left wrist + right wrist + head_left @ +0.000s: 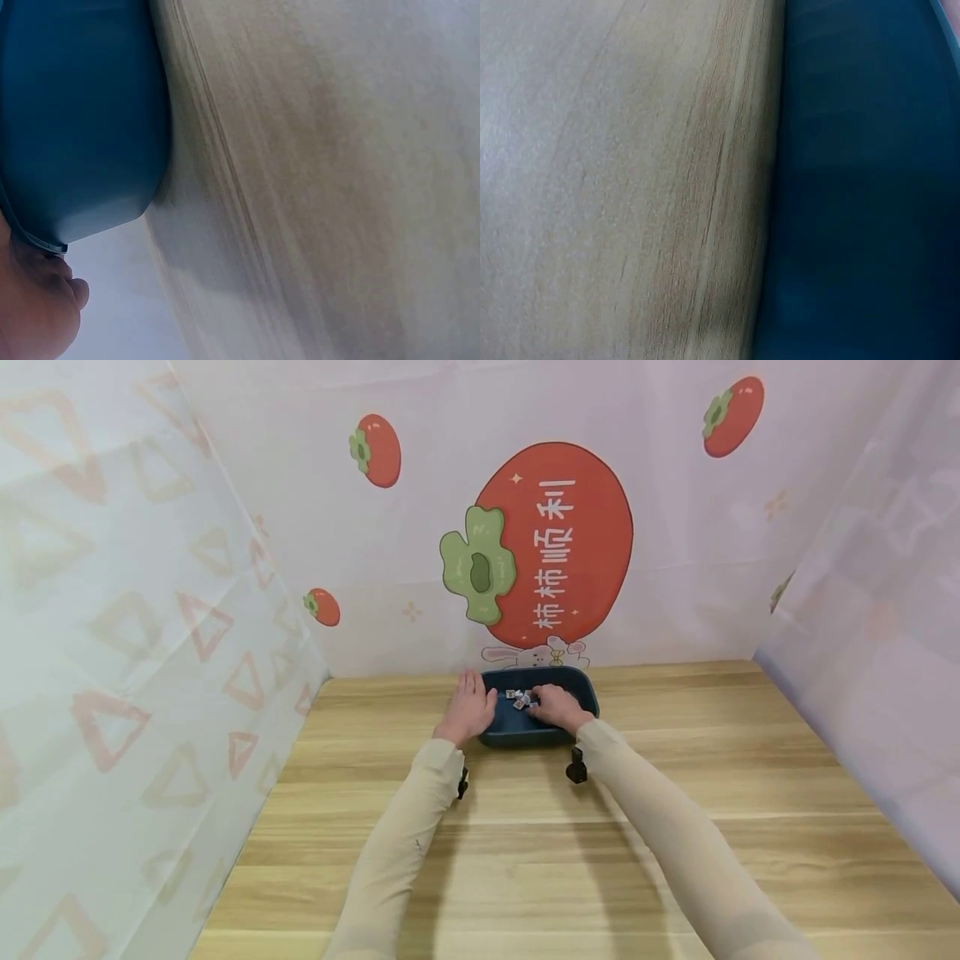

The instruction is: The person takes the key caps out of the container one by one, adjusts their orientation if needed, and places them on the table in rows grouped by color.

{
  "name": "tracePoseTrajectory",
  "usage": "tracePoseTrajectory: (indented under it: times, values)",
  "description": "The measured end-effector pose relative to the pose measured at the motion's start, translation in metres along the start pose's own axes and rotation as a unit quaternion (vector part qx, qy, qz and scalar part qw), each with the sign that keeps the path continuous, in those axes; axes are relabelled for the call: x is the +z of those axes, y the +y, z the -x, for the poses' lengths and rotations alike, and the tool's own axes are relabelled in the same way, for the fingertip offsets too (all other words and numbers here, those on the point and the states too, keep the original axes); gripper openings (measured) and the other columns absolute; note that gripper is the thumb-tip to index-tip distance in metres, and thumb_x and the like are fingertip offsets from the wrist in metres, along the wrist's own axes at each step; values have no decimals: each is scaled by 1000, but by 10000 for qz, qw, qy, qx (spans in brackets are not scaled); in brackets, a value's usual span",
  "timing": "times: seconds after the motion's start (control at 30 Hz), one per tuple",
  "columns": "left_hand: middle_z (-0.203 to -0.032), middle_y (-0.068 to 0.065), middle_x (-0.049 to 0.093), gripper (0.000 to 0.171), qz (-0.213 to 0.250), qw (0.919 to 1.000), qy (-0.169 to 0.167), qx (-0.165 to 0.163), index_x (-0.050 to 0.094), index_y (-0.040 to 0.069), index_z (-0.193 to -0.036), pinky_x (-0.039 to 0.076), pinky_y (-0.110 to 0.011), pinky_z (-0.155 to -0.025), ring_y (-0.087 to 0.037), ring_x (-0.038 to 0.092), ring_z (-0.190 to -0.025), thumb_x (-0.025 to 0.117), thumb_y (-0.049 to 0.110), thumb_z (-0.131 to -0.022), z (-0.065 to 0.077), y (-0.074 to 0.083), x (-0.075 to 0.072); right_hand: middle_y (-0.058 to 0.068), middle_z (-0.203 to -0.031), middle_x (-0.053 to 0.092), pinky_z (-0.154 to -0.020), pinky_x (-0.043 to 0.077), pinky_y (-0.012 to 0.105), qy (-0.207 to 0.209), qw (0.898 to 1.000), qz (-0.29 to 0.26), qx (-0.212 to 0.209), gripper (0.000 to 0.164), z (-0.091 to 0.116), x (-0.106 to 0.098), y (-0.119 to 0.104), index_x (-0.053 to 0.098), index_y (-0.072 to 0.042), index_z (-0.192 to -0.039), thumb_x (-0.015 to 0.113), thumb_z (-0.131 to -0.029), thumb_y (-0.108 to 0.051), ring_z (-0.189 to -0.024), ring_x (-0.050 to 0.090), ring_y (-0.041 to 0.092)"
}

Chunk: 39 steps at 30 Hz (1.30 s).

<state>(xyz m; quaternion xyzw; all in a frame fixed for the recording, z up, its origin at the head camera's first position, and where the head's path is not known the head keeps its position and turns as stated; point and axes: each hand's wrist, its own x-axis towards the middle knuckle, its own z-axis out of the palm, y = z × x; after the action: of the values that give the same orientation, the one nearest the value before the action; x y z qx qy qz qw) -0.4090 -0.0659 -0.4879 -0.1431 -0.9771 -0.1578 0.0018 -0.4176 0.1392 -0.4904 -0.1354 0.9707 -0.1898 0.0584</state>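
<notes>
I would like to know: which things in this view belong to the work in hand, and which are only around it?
Part of the work:
- tray
- small pieces inside it
- left hand, at the tray's left end
- right hand, by the pieces

Only around it:
- table
- printed backdrop
- black wrist devices

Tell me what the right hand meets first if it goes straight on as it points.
The right hand likely meets the small white pieces in the blue tray first; it may be touching some, depth is unclear.
</notes>
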Motion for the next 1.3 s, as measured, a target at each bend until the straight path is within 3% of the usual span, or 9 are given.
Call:
tracePoseTrajectory:
  times: [0.53, 0.8, 0.9, 1.13, 1.3]
  values:
    - [-163, -24, 11, 64, -164, 9999, -12, 42, 15, -8, -154, 10, -42, -126, -34, 6, -154, 25, 35, -107, 2, -2, 4, 8, -84, 60, -66, 42, 32, -202, 9996, -42, 207, 13, 0, 3, -8, 64, -6, -96, 62, -94, -19, -72, 54, 21]
    - [-164, -23, 9, 65, -167, 9998, -59, 45, 14, -7, -154, 10, -42, -126, -34, 5, -154, 23, 37, -106, 1, -2, 3, 4, -69, 54, -55, 38, 31, -74, 9990, -77, 432, 23, 8, -8, -9, 60, -9, -76, 64, -93, -25, -61, 52, 20]
    - [-164, -23, 10, 65, -174, 9998, -47, 34, 14, -7, -154, 10, -43, -126, -34, 6, -154, 24, 36, -107, 1, -2, 3, 5, -70, 57, -55, 40, 31, 45, 9990, -211, 390, 23, 11, -11, -7, 63, -9, -77, 63, -93, -25, -61, 54, 20]
    - [-163, -23, 10, 65, -173, 9998, -62, 48, 15, -7, -154, 11, -42, -126, -34, 6, -154, 24, 36, -106, 1, -1, 2, 12, -92, 68, -66, 51, 34, 603, 9958, -597, 358, 24, 18, -21, -6, 68, -2, -105, 58, -96, -22, -72, 59, 22]
    - [-164, -23, 10, 63, -288, 9995, -74, 73, 15, -8, -154, 9, -42, -126, -33, 6, -154, 25, 34, -107, -1, 2, 3, 11, -81, 66, -61, 46, 29, 960, 9921, -774, 228, 24, 24, -28, -5, 69, 0, -99, 58, -97, -21, -66, 56, 21]
